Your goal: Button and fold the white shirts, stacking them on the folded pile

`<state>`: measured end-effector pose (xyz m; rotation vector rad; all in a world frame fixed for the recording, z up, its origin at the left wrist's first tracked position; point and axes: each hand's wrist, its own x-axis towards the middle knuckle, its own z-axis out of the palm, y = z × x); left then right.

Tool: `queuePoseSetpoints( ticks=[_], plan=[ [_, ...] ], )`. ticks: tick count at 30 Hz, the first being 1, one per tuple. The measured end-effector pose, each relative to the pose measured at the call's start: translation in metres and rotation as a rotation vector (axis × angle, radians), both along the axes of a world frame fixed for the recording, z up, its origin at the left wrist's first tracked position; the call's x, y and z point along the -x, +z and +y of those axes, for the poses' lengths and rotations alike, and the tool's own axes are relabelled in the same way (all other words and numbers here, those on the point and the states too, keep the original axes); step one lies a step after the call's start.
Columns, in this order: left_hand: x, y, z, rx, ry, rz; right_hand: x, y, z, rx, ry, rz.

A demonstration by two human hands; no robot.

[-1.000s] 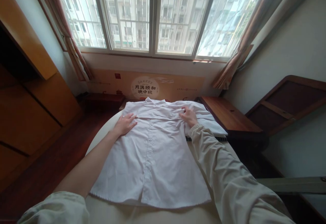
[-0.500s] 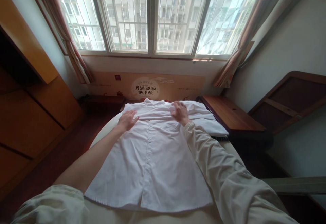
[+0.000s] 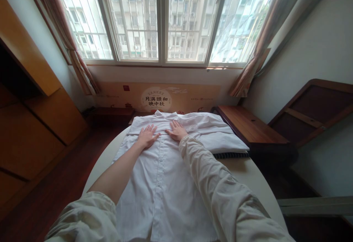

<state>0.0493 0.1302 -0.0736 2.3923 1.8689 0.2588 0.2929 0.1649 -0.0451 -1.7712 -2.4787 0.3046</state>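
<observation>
A white button-up shirt [image 3: 157,183] lies spread on a round pale table [image 3: 103,161], its collar at the far side and its button strip running down the middle. My left hand [image 3: 148,136] rests flat on the upper chest of the shirt, left of the buttons, fingers spread. On the other side of the button strip, my right hand [image 3: 177,130] also lies flat on the cloth with the fingers apart. Neither hand holds anything. My right forearm covers part of the shirt's right side, and the hem runs past the bottom of the view.
Folded white cloth [image 3: 223,141] lies at the table's right, on top of a dark striped item [image 3: 231,155]. Beyond the table stand a printed cardboard panel [image 3: 182,91] and a wooden cabinet [image 3: 248,122]. Orange cupboards [image 3: 30,135] are on the left.
Both hands have moved inward toward the button strip, and the right hand's fingers have spread flat. The shirt's hem has shifted down in view, partly because the camera tilted.
</observation>
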Motion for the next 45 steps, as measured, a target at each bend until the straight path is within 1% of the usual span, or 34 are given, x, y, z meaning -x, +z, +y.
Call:
queuePoseSetpoints(
  ticks=[3, 5, 7, 11, 15, 17, 20, 24, 25, 27, 29, 31, 32, 33, 35, 37, 39, 42, 45],
  plan=[
    [0.005, 0.001, 0.0, 0.005, 0.083, -0.009, -0.042, 0.0, 0.004, 0.008, -0.12, -0.076],
    [0.009, 0.0, 0.0, 0.0, 0.159, -0.009, -0.066, 0.004, 0.005, -0.001, -0.142, -0.148],
    [0.015, 0.0, 0.0, -0.015, 0.238, -0.007, -0.081, 0.009, 0.006, -0.012, -0.146, -0.184],
    [0.032, -0.003, -0.003, -0.066, 0.366, -0.01, -0.097, 0.015, 0.006, -0.032, -0.171, -0.15],
    [0.052, -0.005, -0.006, -0.088, 0.469, -0.018, -0.11, 0.016, 0.003, -0.023, -0.244, -0.119],
    [0.059, -0.005, -0.008, -0.094, 0.506, -0.026, -0.119, 0.017, 0.002, -0.02, -0.279, -0.122],
    [0.064, -0.005, -0.01, -0.09, 0.523, -0.025, -0.131, 0.02, 0.0, -0.027, -0.307, -0.121],
    [0.067, -0.003, -0.015, -0.131, 0.485, -0.008, -0.146, 0.029, -0.003, -0.046, -0.273, -0.093],
    [0.068, -0.001, -0.017, -0.156, 0.457, 0.008, -0.15, 0.032, -0.004, -0.064, -0.255, -0.081],
    [0.07, 0.003, -0.02, -0.214, 0.356, 0.046, -0.161, 0.039, -0.006, -0.142, -0.245, -0.032],
    [0.072, 0.006, -0.023, -0.257, 0.224, 0.071, -0.176, 0.046, -0.009, -0.269, -0.321, 0.044],
    [0.073, 0.008, -0.023, -0.251, 0.127, 0.071, -0.195, 0.052, -0.013, -0.359, -0.471, 0.104],
    [0.074, 0.008, -0.022, -0.225, 0.102, 0.066, -0.205, 0.054, -0.015, -0.363, -0.55, 0.119],
    [0.074, 0.008, -0.021, -0.183, 0.087, 0.062, -0.216, 0.054, -0.017, -0.335, -0.619, 0.122],
    [0.075, 0.006, -0.018, -0.083, 0.072, 0.064, -0.235, 0.053, -0.022, -0.207, -0.698, 0.126],
    [0.076, 0.004, -0.015, -0.015, 0.068, 0.078, -0.252, 0.049, -0.026, -0.065, -0.722, 0.162],
    [0.077, 0.002, -0.013, -0.001, 0.067, 0.085, -0.265, 0.043, -0.028, 0.011, -0.744, 0.235],
    [0.078, 0.001, -0.013, -0.017, 0.066, 0.077, -0.277, 0.034, -0.03, -0.01, -0.873, 0.33],
    [0.078, 0.001, -0.014, -0.032, 0.075, 0.074, -0.286, 0.032, -0.032, -0.032, -1.009, 0.349]
  ],
)
